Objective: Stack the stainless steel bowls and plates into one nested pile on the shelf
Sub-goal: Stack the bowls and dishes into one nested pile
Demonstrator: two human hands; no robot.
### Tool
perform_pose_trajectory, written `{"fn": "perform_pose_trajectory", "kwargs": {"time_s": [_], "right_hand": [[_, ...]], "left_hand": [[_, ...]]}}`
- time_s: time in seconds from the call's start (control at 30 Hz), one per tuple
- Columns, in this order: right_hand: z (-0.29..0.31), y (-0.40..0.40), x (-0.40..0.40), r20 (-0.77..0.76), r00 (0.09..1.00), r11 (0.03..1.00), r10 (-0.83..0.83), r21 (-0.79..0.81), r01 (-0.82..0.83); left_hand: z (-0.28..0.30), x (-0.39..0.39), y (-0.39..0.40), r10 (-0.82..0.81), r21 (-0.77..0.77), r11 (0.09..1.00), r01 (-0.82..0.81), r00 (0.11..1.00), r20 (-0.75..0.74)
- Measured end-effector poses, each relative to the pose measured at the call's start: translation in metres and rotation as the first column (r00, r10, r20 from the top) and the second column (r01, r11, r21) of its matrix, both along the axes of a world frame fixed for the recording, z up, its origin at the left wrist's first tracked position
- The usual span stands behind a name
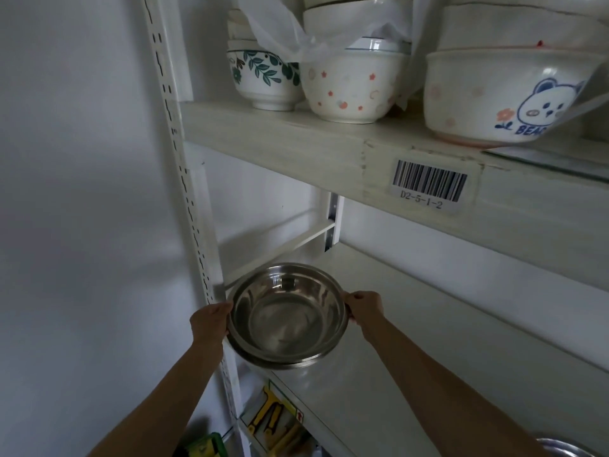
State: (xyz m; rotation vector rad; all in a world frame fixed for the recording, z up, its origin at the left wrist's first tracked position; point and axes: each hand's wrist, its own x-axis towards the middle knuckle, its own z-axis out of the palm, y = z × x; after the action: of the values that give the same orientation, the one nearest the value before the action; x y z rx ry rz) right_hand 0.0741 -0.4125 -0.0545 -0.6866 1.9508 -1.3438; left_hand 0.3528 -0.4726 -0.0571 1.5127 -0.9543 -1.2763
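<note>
A nested pile of stainless steel bowls (287, 316) sits at the left front corner of the white middle shelf (412, 328), partly over its front edge. My left hand (211, 321) grips the pile's left rim and my right hand (364, 310) grips its right rim. At least two rims show, one inside the other. The edge of another steel piece (562, 448) shows at the bottom right corner, on the same shelf.
The upper shelf (296, 136) carries stacked ceramic bowls: a leaf-patterned one (263, 80), a star-patterned one (349, 87) and a bear-printed one (494, 97), some under plastic wrap. A barcode label (428, 183) is on its edge. A slotted white upright (194, 225) stands left. Packaged goods (273, 420) lie below.
</note>
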Motion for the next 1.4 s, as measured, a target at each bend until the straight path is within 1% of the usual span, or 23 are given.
{"fn": "perform_pose_trajectory", "kwargs": {"time_s": [0.13,0.27,0.4,0.57,0.67,0.87,1.03,1.13,1.23,1.4], "right_hand": [[-0.012,-0.003,0.001,-0.020,0.999,0.999,0.027,0.038,-0.026],[-0.019,-0.006,0.001,-0.080,0.996,0.997,0.023,0.080,-0.017],[-0.019,-0.008,0.004,-0.174,0.985,0.995,0.004,0.096,0.013],[-0.024,-0.010,0.004,-0.238,0.971,0.993,-0.021,0.106,0.047],[-0.027,-0.012,0.005,-0.247,0.969,0.991,-0.023,0.120,0.054],[-0.036,-0.015,0.005,-0.181,0.982,0.992,-0.051,0.102,0.070],[-0.046,-0.026,0.006,-0.024,0.999,0.998,-0.027,0.059,0.029],[-0.053,-0.028,0.003,0.002,1.000,0.998,-0.027,0.057,0.027],[-0.054,-0.024,0.000,0.016,0.999,0.998,-0.049,0.043,0.049],[-0.054,-0.005,-0.006,0.084,0.994,0.997,-0.072,0.040,0.069]], "left_hand": [[-0.015,0.002,-0.004,0.022,0.004,1.000,-0.022,0.999,0.038],[-0.026,0.001,-0.007,0.050,-0.014,0.999,-0.050,0.997,0.056],[-0.030,-0.005,-0.006,0.076,-0.066,0.996,-0.068,0.987,0.140],[-0.034,-0.007,-0.006,0.106,-0.105,0.991,-0.080,0.957,0.270],[-0.035,-0.006,-0.006,0.118,-0.114,0.989,-0.088,0.952,0.283],[-0.041,-0.006,-0.009,0.104,-0.126,0.990,-0.069,0.947,0.305],[-0.043,-0.009,-0.009,0.068,-0.098,0.994,-0.050,0.979,0.193],[-0.041,-0.009,-0.009,0.060,-0.085,0.995,-0.046,0.983,0.174],[-0.040,-0.011,-0.008,0.043,-0.095,0.995,-0.025,0.982,0.184],[-0.038,-0.016,0.000,-0.010,-0.084,0.996,0.029,0.977,0.211]]}}
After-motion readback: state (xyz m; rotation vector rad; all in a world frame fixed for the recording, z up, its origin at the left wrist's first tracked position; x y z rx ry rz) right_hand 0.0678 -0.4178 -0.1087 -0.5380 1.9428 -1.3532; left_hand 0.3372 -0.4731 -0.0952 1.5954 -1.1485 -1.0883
